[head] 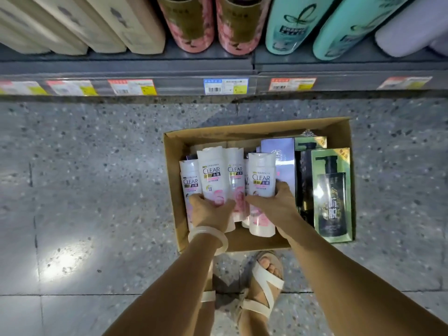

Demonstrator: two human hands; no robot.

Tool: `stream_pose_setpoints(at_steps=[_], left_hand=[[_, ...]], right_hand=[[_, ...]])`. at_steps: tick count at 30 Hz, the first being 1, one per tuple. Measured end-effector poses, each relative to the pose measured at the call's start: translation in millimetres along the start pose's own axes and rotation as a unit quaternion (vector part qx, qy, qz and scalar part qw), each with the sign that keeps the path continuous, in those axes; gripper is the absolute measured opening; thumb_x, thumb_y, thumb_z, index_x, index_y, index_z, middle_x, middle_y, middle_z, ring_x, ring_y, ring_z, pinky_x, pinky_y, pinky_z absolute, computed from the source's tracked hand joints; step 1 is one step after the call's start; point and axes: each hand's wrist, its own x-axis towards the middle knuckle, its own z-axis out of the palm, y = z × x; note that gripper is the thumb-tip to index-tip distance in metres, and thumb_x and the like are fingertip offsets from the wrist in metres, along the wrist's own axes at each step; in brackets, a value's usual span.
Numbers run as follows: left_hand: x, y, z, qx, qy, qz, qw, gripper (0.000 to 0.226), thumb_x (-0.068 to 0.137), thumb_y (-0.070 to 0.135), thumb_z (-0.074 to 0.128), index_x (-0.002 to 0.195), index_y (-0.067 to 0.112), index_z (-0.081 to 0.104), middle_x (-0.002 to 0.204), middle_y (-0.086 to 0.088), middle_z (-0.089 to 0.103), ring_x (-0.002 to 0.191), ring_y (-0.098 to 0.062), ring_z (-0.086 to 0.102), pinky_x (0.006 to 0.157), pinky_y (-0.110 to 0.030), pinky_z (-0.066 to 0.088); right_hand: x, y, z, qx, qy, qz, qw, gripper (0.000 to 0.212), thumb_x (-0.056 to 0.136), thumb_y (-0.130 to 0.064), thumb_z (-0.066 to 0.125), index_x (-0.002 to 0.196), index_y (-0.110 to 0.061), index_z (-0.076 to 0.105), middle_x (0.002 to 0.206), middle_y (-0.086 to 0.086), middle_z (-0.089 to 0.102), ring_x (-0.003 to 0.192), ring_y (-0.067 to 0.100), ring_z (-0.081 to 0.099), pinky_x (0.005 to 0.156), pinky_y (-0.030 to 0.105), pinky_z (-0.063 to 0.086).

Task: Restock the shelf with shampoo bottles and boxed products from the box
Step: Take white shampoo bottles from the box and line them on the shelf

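White shampoo bottles (pixel 212 180) are clasped inside the box (pixel 242 134) by the left hand (pixel 211 209) and right hand (pixel 274 204), long axes directed toward the shelf (pixel 169 69) ahead.

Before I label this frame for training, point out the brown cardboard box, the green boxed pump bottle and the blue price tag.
brown cardboard box (pixel 244 132): head view, far wall.
green boxed pump bottle (pixel 331 197): head view, front panel.
blue price tag (pixel 225 86): head view, centre.

"CLEAR" on white shampoo bottles (pixel 212 175) in box (pixel 242 132).
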Motion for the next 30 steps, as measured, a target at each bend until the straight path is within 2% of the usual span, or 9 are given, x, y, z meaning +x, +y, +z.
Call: stream_pose_setpoints(at_steps=[3,5,9,13,15,20,25,28,30], left_hand=[[-20.5,20.1,-13.4,-0.012,0.007,0.073,0.997,0.053,0.068,0.013,0.075,0.099,0.023,0.034,0.074,0.018,0.051,0.062,0.004,0.050,0.043,-0.007,0.035],[-42.2,38.8,-24.5,-0.014,0.017,0.118,0.993,0.049,0.066,0.014,0.076,0.099,0.026,0.042,0.075,0.018,0.054,0.068,-0.006,0.056,0.055,-0.013,0.043],[-104.1,83.2,-47.9,-0.055,0.028,0.180,0.982,0.046,0.067,0.009,0.077,0.097,0.024,0.046,0.086,0.006,0.059,0.082,-0.017,0.058,0.075,-0.030,0.049],[-175.9,133.1,-75.4,-0.104,0.026,0.241,0.965,0.049,0.069,0.005,0.077,0.106,0.016,0.048,0.097,0.000,0.059,0.089,-0.018,0.057,0.076,-0.027,0.047],[-209.9,161.1,-90.2,-0.122,0.011,0.265,0.956,0.048,0.069,0.005,0.076,0.108,0.014,0.050,0.097,-0.002,0.061,0.091,-0.023,0.061,0.080,-0.034,0.051],[-299.3,234.4,-131.6,-0.147,0.014,0.358,0.922,0.043,0.068,0.009,0.076,0.100,0.020,0.049,0.082,0.003,0.060,0.079,-0.023,0.062,0.070,-0.033,0.051],[-406.0,290.1,-182.2,-0.183,-0.010,0.437,0.881,0.042,0.068,0.005,0.076,0.095,0.019,0.047,0.077,0.014,0.056,0.068,-0.005,0.056,0.056,-0.014,0.040],[-467.2,309.2,-211.5,-0.157,-0.031,0.497,0.853,0.044,0.067,0.009,0.077,0.094,0.025,0.047,0.080,0.020,0.055,0.070,0.009,0.051,0.052,-0.002,0.038],[-503.6,320.1,-229.7,-0.149,-0.040,0.524,0.838,0.043,0.066,0.010,0.078,0.086,0.031,0.046,0.079,0.020,0.056,0.069,0.004,0.054,0.050,-0.007,0.039]], right_hand=[[-23.1,-15.2,-19.6,0.069,-0.039,-0.037,0.996,0.056,0.068,-0.006,0.079,0.116,-0.008,0.052,0.099,0.003,0.069,0.085,0.012,0.069,0.072,0.026,0.058],[-45.7,-31.1,-33.7,0.110,-0.046,-0.070,0.990,0.054,0.069,0.003,0.075,0.115,-0.013,0.051,0.094,-0.005,0.068,0.083,0.007,0.069,0.062,0.017,0.055],[-100.0,-70.0,-65.8,0.163,-0.021,-0.111,0.980,0.058,0.067,-0.001,0.080,0.118,-0.012,0.054,0.107,0.007,0.068,0.097,0.022,0.066,0.081,0.037,0.056],[-164.2,-119.5,-108.4,0.196,0.020,-0.176,0.964,0.054,0.065,0.001,0.081,0.101,-0.027,0.052,0.096,0.002,0.065,0.085,0.016,0.063,0.066,0.023,0.052],[-196.4,-146.6,-130.9,0.204,0.028,-0.205,0.957,0.053,0.065,0.001,0.080,0.092,-0.031,0.048,0.089,-0.002,0.063,0.078,0.011,0.062,0.058,0.019,0.050],[-287.7,-213.9,-183.6,0.205,0.076,-0.296,0.930,0.049,0.066,0.000,0.080,0.089,-0.027,0.047,0.083,-0.005,0.061,0.063,-0.006,0.060,0.047,0.009,0.046],[-396.3,-261.7,-235.2,0.232,0.102,-0.355,0.900,0.053,0.067,-0.003,0.080,0.112,-0.007,0.053,0.100,0.012,0.067,0.084,0.020,0.065,0.070,0.031,0.054],[-459.3,-279.0,-263.4,0.251,0.116,-0.400,0.874,0.050,0.066,-0.002,0.080,0.108,-0.011,0.055,0.095,0.005,0.068,0.076,0.008,0.065,0.058,0.015,0.051],[-497.6,-289.2,-279.5,0.262,0.129,-0.423,0.858,0.047,0.066,-0.003,0.081,0.105,-0.013,0.057,0.092,0.004,0.070,0.071,0.006,0.065,0.057,0.017,0.051]])
